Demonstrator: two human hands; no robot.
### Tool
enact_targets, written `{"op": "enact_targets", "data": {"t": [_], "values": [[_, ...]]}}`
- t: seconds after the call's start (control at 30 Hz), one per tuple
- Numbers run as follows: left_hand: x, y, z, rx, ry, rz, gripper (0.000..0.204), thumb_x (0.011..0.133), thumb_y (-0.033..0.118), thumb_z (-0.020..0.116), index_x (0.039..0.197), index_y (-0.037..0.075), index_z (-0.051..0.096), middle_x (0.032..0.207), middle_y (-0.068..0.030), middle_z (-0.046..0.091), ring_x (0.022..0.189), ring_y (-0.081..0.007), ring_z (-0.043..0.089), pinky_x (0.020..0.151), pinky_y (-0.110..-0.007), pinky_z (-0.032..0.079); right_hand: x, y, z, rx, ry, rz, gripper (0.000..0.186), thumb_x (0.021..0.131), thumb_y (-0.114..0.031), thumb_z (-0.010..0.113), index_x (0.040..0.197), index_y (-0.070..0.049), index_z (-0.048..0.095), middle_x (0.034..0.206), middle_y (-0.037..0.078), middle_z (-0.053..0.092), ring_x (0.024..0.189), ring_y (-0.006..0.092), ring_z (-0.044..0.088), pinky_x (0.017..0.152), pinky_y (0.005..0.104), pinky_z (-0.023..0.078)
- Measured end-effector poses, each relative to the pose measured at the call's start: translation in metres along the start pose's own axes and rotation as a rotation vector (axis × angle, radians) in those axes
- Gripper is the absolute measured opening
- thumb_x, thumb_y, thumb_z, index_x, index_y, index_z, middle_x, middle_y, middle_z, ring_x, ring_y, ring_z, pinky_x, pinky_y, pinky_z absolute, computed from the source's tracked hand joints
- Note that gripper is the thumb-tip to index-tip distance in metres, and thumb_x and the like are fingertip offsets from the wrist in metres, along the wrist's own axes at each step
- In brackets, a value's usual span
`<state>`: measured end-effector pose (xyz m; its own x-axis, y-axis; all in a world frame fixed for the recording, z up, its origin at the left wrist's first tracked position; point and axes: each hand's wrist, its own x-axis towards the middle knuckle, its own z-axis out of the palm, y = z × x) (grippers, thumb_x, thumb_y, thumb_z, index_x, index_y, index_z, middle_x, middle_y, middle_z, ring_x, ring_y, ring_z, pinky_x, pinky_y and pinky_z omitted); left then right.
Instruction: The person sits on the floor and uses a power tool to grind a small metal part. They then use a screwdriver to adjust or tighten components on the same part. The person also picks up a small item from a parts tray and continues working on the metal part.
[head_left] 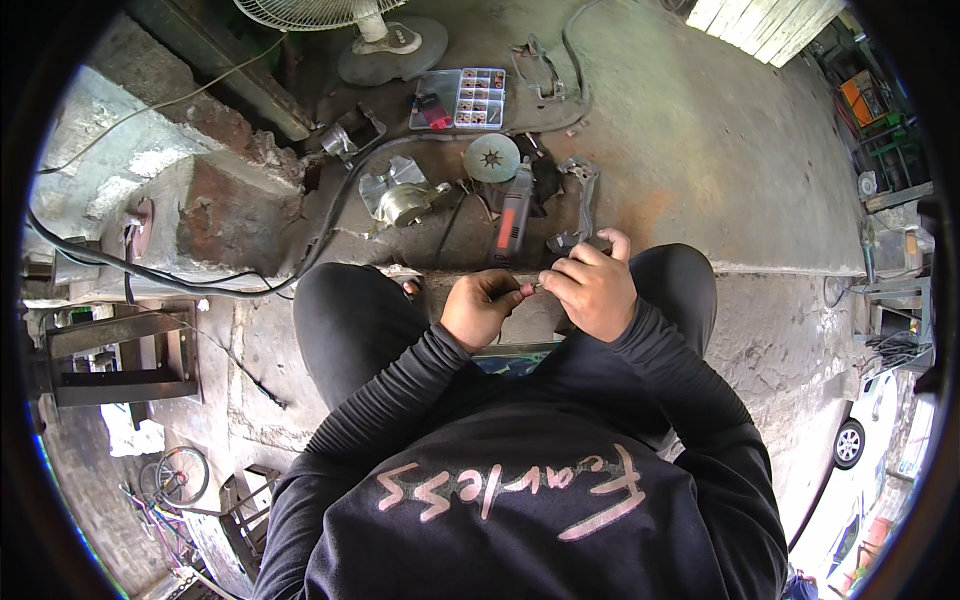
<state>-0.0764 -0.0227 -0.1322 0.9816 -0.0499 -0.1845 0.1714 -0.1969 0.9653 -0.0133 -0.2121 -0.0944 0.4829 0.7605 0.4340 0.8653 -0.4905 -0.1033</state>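
Note:
My left hand (478, 311) pinches a small reddish-pink piece (527, 290), like a little grinding bit, between thumb and fingertips. Right beside it, my right hand (594, 287) has its thumb and fingers closed at the piece's other end, with one finger raised; what lies in this pinch is too small to make out. Both hands meet above my lap, between my bent knees. Just ahead on the floor lies a grey and orange rotary tool (512, 215). A dark metal bracket-like part (582, 205) rests to its right, and a shiny machined metal part (405, 204) to its left.
A pale slotted disc (491, 158) lies behind the rotary tool. Farther back are an open compartment case (481, 98) of small bits and a fan (390, 40). A thick black cable (335, 215) crosses the left floor. A metal frame (125, 352) stands at left.

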Motion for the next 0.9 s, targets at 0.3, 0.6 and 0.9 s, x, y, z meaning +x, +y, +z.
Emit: {"op": "enact_targets", "data": {"t": [0.3, 0.6, 0.9], "values": [[-0.005, 0.002, 0.001, 0.109, 0.101, 0.084, 0.015, 0.08, 0.009, 0.07, 0.075, -0.001, 0.06, 0.062, -0.004, 0.057, 0.057, -0.0078, 0.048, 0.054, -0.026, 0.038, 0.005, -0.008, 0.006, 0.01, -0.007, 0.032, 0.013, 0.073, -0.009, 0.062, 0.085, -0.013, 0.064, 0.077, -0.005, 0.06, 0.076, 0.0118, 0.055, 0.092, 0.048, 0.028], [-0.004, 0.004, -0.001, 0.657, 0.271, 0.522, 0.007, 0.073, 0.011, 0.071, 0.075, 0.007, 0.065, 0.071, -0.0041, 0.064, 0.068, -0.0241, 0.059, 0.075, -0.034, 0.035, 0.007, -0.001, 0.015, 0.185, -0.267, 0.139, 0.011, 0.076, -0.011, 0.058, 0.086, -0.012, 0.06, 0.073, -0.001, 0.062, 0.075, 0.0173, 0.06, 0.082, 0.0407, 0.03], [0.008, -0.008, 0.002, -0.042, 0.014, -0.034, 0.014, 0.082, 0.013, 0.069, 0.078, 0.0, 0.063, 0.064, -0.0036, 0.06, 0.056, -0.0084, 0.051, 0.055, -0.027, 0.039, 0.002, 0.008, 0.013, 0.096, -0.117, -0.01, 0.013, 0.077, -0.015, 0.056, 0.089, -0.012, 0.06, 0.078, 0.001, 0.058, 0.076, 0.0173, 0.058, 0.075, 0.0349, 0.038]]}}
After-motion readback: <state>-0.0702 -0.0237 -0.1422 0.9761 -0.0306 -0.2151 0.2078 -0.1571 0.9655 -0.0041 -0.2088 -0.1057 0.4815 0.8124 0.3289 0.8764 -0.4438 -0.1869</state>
